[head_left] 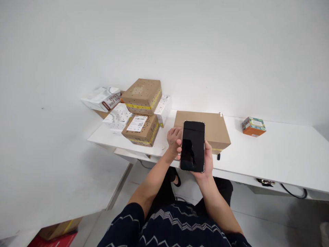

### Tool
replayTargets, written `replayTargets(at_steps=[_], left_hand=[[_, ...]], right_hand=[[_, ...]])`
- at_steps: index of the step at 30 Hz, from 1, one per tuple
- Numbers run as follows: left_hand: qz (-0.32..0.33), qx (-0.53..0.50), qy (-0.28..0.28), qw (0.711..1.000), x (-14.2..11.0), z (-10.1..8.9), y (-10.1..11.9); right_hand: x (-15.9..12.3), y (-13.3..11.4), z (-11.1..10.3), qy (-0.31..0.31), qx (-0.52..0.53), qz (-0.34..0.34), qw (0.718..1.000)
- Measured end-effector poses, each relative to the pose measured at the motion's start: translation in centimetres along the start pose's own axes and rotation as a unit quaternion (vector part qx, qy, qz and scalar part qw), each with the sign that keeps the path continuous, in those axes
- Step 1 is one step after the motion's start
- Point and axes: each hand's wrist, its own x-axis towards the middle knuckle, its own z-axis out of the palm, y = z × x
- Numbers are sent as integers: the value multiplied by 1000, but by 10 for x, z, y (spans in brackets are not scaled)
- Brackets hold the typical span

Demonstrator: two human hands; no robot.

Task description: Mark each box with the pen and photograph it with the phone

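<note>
A smartphone [192, 146] with a dark screen and a clear case is upright in my right hand [208, 164]. The fingertips of that hand wrap round to the phone's left edge. My left hand [173, 136] is just left of the phone, beside the left edge of a flat brown cardboard box [216, 128]. Its fingers look stretched out, but their tips are partly hidden behind the phone. Whether it touches the box, I cannot tell. A small black object [218, 156] lies in front of the box.
On the white table [282, 154], a brown parcel [142, 96] sits above a labelled parcel [142, 130] at left. White dotted boxes [118, 116] and a Super Meal box [104, 97] stand beside them. An orange box [254, 127] is at right. A cable [295, 195] hangs below the front edge.
</note>
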Motion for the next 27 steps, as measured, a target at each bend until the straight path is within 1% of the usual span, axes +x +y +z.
replayTargets(at_steps=[3,6,10,13,19,23,27], left_hand=[[16,31,65,997,4,-1,5],[34,43,87,995,8,-4,10],[40,48,86,994,9,-6,11],[30,47,84,995,8,-5,10],[30,44,78,996,7,-4,10],[19,49,77,996,6,-3,11],[11,53,52,997,6,-4,10]], right_hand=[[0,-2,-3,-7,1,-4,1000],[1,-1,-5,0,-3,-25,1000],[1,0,-3,12,-10,-48,999],[2,1,0,14,-9,-45,999],[1,2,3,25,-4,-49,998],[0,3,3,24,-4,-39,999],[-1,2,1,25,-3,-40,999]])
